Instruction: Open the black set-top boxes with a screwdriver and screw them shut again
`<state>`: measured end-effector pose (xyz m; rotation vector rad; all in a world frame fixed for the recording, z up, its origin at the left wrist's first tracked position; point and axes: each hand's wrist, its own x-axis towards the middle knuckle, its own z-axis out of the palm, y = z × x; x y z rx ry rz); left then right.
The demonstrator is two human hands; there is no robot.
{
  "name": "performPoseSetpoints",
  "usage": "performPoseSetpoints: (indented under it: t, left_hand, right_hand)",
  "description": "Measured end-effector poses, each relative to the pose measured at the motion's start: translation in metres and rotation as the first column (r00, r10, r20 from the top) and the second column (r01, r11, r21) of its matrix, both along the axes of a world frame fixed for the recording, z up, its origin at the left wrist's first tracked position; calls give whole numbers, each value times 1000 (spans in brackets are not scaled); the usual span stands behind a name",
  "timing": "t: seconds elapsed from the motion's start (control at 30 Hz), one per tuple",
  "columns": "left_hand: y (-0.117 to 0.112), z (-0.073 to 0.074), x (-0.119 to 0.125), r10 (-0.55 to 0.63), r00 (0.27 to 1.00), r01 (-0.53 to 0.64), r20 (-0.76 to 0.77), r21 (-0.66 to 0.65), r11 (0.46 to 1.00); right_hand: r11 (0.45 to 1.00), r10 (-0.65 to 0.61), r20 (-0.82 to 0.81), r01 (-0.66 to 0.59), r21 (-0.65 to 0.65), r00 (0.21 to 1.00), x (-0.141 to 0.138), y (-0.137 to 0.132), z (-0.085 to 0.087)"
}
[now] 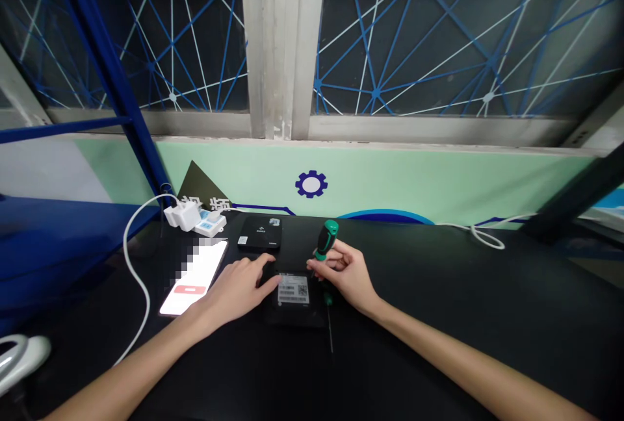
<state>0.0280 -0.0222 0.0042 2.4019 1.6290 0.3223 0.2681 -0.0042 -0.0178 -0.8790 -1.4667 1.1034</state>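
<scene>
A black box-shaped device [295,317] lies on the black table, with a white printed label [293,290] facing up. My left hand [238,288] rests at its left side, thumb on the label's edge and fingers stretched out. My right hand [348,275] is closed around a screwdriver [328,236] with a green and black handle. The screwdriver stands nearly upright over the device's upper right corner; its tip is hard to make out. Beside the device's right edge lies a second screwdriver [329,320], its thin shaft pointing toward me and its handle partly hidden by my hand.
Behind the device sits another flat black box [260,234]. A phone with a lit screen [195,278] lies left of my left hand. A white power strip [209,222] with plugs and a white cable [141,284] occupy the left side. A green wall [390,177] closes off the back.
</scene>
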Motion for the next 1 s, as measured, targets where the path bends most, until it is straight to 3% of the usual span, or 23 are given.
performPoseSetpoints:
  t: [0.6,1.0]
  left_hand:
    - [1,-2,-1,27,1000,-27,7,-10,1000]
    - [1,-2,-1,21,999,-21,27,-16,1000]
  right_hand:
    - [998,-23,-15,22,-57,1000,-3,-2,2]
    - [997,-3,9,3,76,1000,-2,-2,-4]
